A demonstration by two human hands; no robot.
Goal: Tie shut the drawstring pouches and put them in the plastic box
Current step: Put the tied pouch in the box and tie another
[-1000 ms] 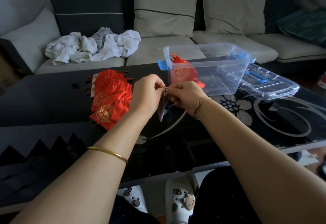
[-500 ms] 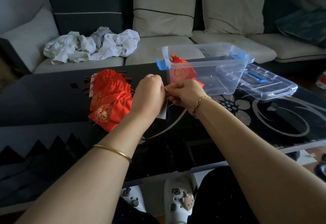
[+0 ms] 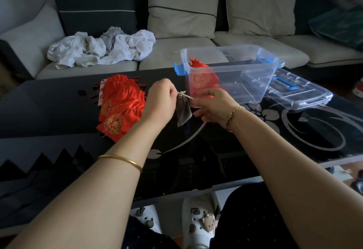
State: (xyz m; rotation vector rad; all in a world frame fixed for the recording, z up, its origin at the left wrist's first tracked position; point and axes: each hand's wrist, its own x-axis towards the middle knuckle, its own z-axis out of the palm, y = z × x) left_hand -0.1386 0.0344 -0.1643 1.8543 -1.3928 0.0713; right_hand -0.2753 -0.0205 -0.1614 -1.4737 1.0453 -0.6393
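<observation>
Grey pouch (image 3: pixel 183 109) hangs, seemingly knotted, between both hands (image 3: pixel 163 99).

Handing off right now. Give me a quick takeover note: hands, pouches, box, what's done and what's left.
Left hand and right hand: each pinches a cord end of the grey pouch, held above the table; its knot looks formed.
Plastic box: open, lid lying beside it on the right.
Done: one red pouch in the box.
Left: finish the grey pouch and box it, then tie and box the red pile left of the hands.
</observation>
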